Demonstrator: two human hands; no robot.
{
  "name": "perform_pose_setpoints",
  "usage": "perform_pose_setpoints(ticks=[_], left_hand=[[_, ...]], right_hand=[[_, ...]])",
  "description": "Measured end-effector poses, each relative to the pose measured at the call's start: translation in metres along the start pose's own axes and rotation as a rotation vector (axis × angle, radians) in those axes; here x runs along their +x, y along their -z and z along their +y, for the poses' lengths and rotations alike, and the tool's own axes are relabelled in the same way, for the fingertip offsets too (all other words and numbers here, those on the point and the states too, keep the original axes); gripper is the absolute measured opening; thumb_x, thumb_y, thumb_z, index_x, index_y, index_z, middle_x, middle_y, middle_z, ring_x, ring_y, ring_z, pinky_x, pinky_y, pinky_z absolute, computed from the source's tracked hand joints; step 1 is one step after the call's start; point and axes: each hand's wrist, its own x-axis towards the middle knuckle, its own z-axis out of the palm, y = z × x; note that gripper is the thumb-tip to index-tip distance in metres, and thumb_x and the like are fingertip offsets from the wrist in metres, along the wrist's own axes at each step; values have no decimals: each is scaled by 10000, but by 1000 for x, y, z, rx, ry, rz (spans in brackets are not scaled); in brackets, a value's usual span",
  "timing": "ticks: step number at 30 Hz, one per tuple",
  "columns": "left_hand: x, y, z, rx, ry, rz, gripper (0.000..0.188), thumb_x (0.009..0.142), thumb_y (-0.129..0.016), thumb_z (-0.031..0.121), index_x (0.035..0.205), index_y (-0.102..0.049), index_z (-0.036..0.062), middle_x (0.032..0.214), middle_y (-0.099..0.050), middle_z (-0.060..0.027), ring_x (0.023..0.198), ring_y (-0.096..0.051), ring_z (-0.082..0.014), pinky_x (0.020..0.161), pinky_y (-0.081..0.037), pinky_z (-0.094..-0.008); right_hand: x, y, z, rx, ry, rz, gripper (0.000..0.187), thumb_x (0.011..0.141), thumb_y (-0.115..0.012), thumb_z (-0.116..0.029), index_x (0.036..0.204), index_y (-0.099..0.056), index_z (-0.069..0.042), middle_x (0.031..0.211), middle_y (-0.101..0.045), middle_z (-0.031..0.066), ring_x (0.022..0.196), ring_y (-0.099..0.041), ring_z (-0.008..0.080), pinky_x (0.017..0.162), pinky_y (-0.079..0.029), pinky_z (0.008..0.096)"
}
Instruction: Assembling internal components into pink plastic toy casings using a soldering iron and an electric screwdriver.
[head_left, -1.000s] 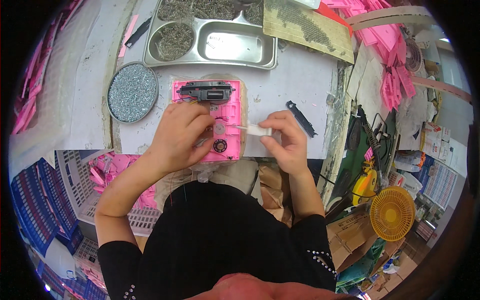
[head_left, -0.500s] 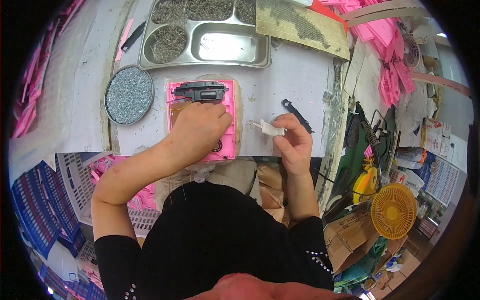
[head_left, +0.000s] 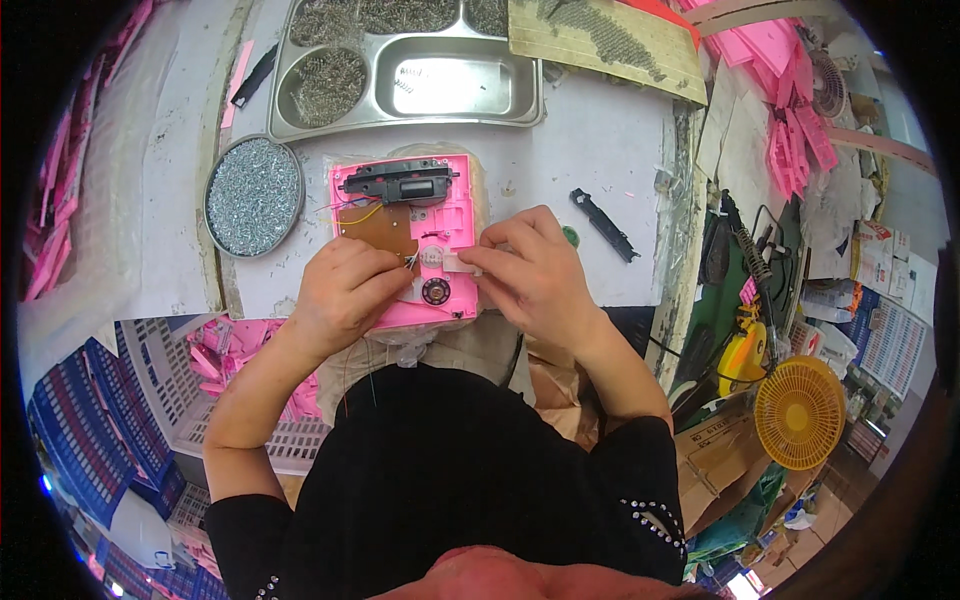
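A pink plastic housing [head_left: 458,222] lies open-side up on a padded, plastic-wrapped block. Inside are a brown board [head_left: 385,230], a black plastic module [head_left: 398,184] along the far edge and a small black round part [head_left: 436,291] near the front. From the right, my right hand [head_left: 535,272] pinches a white plastic piece [head_left: 458,263] over the housing. My left hand [head_left: 345,292] is at the left edge of the housing, its thumb and forefinger pressed together beside the board. Something small and pale shows at those fingertips, too fine to name.
A metal compartment tray [head_left: 405,126] holding springs stands at the back, overlapped by a yellowish board [head_left: 600,45] bearing small metal pieces. To the left sits a round dish of screws [head_left: 254,195]. A black plastic strip [head_left: 604,225] lies right of the housing.
My right hand has carried the white piece leftward onto the housing. My left hand has drawn back toward the front left, uncovering the brown board and round part.
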Motion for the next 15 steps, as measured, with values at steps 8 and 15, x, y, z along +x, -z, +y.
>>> perform_pose_setpoints(ticks=[8,15], left_hand=[[2,-2,-5,-87,24,-13,287,700,-829,82,967,-723,101,934,-687,-38,774,-649,-239,652,-490,-375],[2,-6,-7,-141,43,9,265,708,-837,72,942,-715,101,921,-690,-40,761,-654,-239,641,-486,-370]], right_hand=[[8,-4,11,9,95,-30,355,690,-810,-29,1036,-745,-71,1023,-662,61,903,-582,286,760,-509,383],[8,-13,23,162,118,10,285,739,-808,-45,1017,-747,-65,1013,-673,75,871,-597,281,745,-512,380]])
